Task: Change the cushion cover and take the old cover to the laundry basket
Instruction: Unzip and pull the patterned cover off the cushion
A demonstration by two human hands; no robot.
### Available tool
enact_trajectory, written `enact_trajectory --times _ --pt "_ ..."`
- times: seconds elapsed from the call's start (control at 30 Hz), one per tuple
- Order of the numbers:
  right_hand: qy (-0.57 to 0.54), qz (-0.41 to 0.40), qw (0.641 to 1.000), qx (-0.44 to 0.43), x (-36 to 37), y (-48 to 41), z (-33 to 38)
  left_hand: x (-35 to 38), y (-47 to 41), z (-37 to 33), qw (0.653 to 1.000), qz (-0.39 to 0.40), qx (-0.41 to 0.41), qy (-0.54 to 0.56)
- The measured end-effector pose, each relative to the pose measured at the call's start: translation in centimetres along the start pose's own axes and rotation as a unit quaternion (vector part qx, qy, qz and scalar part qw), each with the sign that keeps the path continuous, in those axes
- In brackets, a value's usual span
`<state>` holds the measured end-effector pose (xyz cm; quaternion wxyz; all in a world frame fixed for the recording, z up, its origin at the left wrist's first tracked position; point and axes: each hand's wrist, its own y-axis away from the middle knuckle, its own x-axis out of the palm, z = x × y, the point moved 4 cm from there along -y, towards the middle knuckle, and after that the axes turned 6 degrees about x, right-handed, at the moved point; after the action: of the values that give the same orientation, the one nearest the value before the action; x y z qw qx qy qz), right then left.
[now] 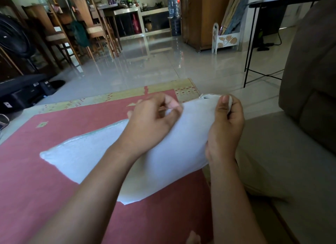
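Fingers (171, 103) of left hand (152, 120) and right hand (226, 122) pinch white cushion (163, 162) edge; water-bottle (173, 3) label too blurred to read.

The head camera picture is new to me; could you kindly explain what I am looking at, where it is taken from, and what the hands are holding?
There is no machine here: a person wears one wide-angle camera on the head, and it looks forward and down at their own bare hands. The right hand grips one corner of a white cushion. The left hand has its fingers curled at the cushion's upper edge and seems to pinch it. Below lies a red rug on a tiled floor, and a sofa is at the right.
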<state>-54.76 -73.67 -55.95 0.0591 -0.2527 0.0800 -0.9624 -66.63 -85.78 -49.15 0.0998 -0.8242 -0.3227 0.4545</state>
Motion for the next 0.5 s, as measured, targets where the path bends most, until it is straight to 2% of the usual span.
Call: enact_trajectory --times 0.1,0.2,0.4,0.5 --pt "0.011 0.007 1.000 -0.004 0.4 0.4 0.1 1.6 -0.6 -1.9 0.999 0.001 0.050 0.007" --pt "0.026 0.012 0.999 -0.013 0.0 0.5 0.4 2.3 -1.6 -2.8 0.998 0.015 0.061 0.029" --pt "0.025 0.048 0.998 -0.041 0.1 0.9 1.7 2.5 -3.1 -3.3 0.991 -0.003 0.026 0.128" --pt "0.068 0.082 0.991 -0.084 -0.2 0.8 2.0 2.6 -2.9 -3.2 0.994 0.001 0.029 0.108"
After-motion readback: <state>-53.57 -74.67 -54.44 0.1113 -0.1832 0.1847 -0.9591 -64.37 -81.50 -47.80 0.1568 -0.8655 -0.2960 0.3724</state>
